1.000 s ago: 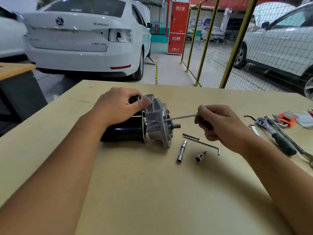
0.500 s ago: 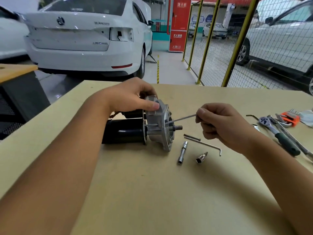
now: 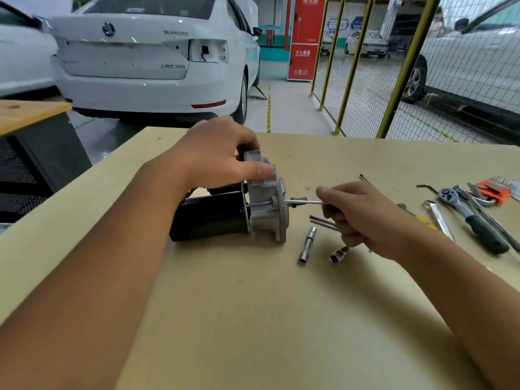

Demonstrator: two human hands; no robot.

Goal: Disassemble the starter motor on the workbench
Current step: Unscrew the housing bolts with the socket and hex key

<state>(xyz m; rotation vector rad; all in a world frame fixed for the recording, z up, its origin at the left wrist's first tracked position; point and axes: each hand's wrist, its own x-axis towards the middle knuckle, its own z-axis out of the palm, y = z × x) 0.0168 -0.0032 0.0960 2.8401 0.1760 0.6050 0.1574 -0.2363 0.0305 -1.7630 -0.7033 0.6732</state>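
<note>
The left hand is clamped over the top of the starter motor, thumb laid flat along the grey cast-aluminium end housing and fingers curled down its far side; the motor itself, a black cylindrical body capped by that housing, lies on its side on the pale tan wooden workbench, roughly mid-table, with the housing facing the right. The right hand has its fingers folded around a thin, straight steel rod; the rod runs level from the fist to the face of the housing, and whether its tip sits in a bolt head there I cannot tell. Under that hand, partly covered, lie two slim metal rods; just in front of the housing rests a silver tubular socket extension, and beside it a short silver socket. Well off to the right sits a ratchet wrench with a black handle, a flat steel spanner near it, and an orange-cased set of keys towards the table's edge; beyond the bench stands a white saloon car, rear towards us, and a yellow-framed wire mesh fence.
</note>
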